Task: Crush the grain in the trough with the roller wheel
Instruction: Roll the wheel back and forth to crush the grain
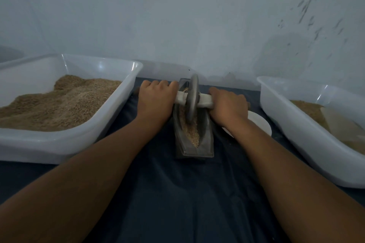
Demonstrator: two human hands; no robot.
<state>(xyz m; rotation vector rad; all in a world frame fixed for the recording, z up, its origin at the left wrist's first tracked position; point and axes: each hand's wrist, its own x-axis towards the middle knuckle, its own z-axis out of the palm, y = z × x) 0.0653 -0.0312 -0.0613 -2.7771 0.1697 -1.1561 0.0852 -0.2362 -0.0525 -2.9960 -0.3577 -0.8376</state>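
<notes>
Grain (192,131) lies in a narrow metal trough (205,140) at the centre of a dark cloth (177,193). We go from largest to smallest. At nine o'clock sits a white tub (102,124) heaped with grain; at three o'clock a second tub (296,130), less full. Between them our forearms reach toward twelve. Our left hand (156,97) and right hand (227,106) each curl around the wheel's axle (205,100). The wheel (192,98) stands upright in the trough. A white dish (258,122) peeks out beside our right wrist.
</notes>
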